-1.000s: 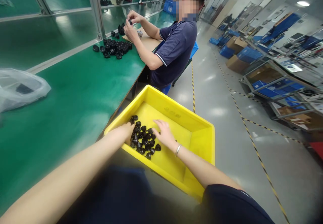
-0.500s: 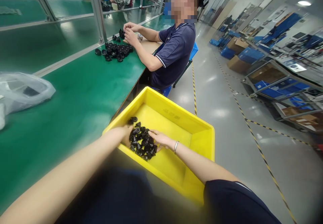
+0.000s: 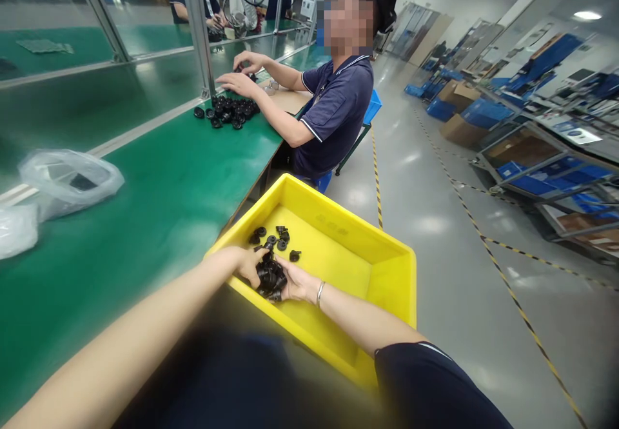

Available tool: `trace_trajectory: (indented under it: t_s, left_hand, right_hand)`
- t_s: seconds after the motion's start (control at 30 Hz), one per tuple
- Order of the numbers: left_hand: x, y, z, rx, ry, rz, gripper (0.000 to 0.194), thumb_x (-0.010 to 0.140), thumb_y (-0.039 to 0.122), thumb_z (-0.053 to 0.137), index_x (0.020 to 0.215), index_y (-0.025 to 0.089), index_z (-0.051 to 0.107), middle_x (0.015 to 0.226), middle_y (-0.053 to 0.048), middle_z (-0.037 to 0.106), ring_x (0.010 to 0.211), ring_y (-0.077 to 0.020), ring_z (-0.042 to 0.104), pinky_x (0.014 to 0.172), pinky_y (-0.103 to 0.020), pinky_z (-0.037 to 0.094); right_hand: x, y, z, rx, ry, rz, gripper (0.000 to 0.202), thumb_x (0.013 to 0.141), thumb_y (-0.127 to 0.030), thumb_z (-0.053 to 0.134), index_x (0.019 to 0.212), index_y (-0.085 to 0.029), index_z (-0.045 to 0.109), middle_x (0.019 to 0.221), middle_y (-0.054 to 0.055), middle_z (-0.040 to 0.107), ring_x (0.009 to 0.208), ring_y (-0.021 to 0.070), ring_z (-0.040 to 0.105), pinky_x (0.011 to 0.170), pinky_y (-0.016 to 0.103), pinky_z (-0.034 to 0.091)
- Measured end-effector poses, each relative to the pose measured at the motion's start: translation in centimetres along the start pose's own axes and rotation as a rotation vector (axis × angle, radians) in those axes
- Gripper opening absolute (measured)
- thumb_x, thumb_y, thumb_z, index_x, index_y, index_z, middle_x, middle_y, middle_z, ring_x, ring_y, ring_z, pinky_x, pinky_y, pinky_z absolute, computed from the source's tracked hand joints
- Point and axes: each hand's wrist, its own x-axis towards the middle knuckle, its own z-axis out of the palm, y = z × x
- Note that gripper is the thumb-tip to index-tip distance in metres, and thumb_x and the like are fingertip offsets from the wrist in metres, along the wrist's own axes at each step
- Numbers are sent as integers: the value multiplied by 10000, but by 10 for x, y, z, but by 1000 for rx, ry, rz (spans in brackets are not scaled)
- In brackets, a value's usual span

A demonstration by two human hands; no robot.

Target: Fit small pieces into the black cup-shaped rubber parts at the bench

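Inside a yellow bin (image 3: 329,235), black parts (image 3: 271,276) are bunched between my two hands at the near left corner. My left hand (image 3: 249,265) cups the heap from its left side, fingers wrapped round it. From the right, my right hand (image 3: 296,280) closes against the same heap, its lower fingers partly hidden. Several loose black parts (image 3: 282,244) lie on the bin floor just beyond the hands, one of them (image 3: 294,256) a little apart to the right.
A green table (image 3: 169,184) runs along the left, with a plastic bag (image 3: 72,180) and a pile of black parts (image 3: 232,111) on it. A seated person (image 3: 338,106) works at that pile. Metal posts (image 3: 196,29) rise from the table. Shelving (image 3: 546,164) stands at the right.
My hands have come closer together and squeezed the spread parts into a tighter heap, leaving several behind. The seated person's hands have shifted. The view has moved slightly.
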Motion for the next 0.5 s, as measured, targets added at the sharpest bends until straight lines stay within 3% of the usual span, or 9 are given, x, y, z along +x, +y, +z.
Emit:
trace_trajectory:
  t_s: [0.23, 0.4, 0.5]
  left_hand:
    - [1, -4, 3, -28, 27, -44, 1403, 352, 588, 801, 1498, 256, 63, 1568, -205, 84, 1344, -413, 343, 1038, -469, 385]
    - [-3, -5, 5, -36, 134, -38, 1340, 374, 631, 786, 1489, 273, 136, 1570, -191, 69, 1312, -416, 394, 1026, -459, 400]
    - [-7, -3, 7, -40, 191, -2, 1251, 416, 668, 757, 1473, 278, 214, 1564, -178, 104, 1256, -403, 470, 999, -438, 430]
  right_hand:
    - [17, 23, 28, 85, 119, -345, 494, 904, -606, 373, 1034, -180, 586, 885, 44, 689, 807, 220, 673, 676, 392, 544]
    - [37, 22, 49, 50, 183, -491, 584, 974, -462, 120, 890, -152, 607, 744, -16, 651, 801, 166, 675, 655, 321, 501]
    - [39, 19, 57, 4, 219, -549, 574, 963, -494, 146, 876, -166, 609, 768, 5, 661, 825, 187, 677, 661, 341, 522]
